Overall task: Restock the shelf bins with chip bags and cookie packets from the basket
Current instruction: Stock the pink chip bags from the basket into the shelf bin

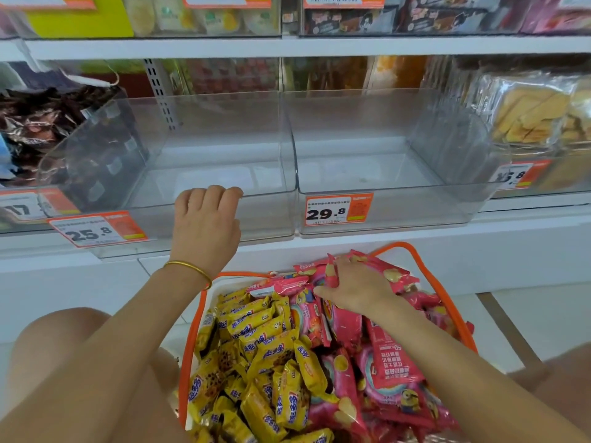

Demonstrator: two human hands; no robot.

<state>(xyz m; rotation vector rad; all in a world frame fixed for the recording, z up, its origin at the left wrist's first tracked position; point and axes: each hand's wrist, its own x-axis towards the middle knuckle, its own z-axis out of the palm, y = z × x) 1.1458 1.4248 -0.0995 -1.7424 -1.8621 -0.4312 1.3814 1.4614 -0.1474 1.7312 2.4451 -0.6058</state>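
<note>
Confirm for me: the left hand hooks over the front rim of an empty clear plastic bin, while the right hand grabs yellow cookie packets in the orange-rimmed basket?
No: the head view shows the right hand grabbing pink chip bags, not the yellow cookie packets beside them in the orange-rimmed basket. The left hand hooks over the front rim of the empty clear plastic bin.

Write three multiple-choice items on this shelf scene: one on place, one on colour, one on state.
1. The left hand grips:
A) the front rim of the left bin
B) a cookie packet
C) a price tag

2. The rim of the basket is:
A) blue
B) green
C) orange

3. The right bin is:
A) heaped full
B) empty
C) overturned

Key:
1 A, the fingers curl over the clear rim.
2 C, orange edging runs round it.
3 B, its bare floor shows through the walls.
</note>
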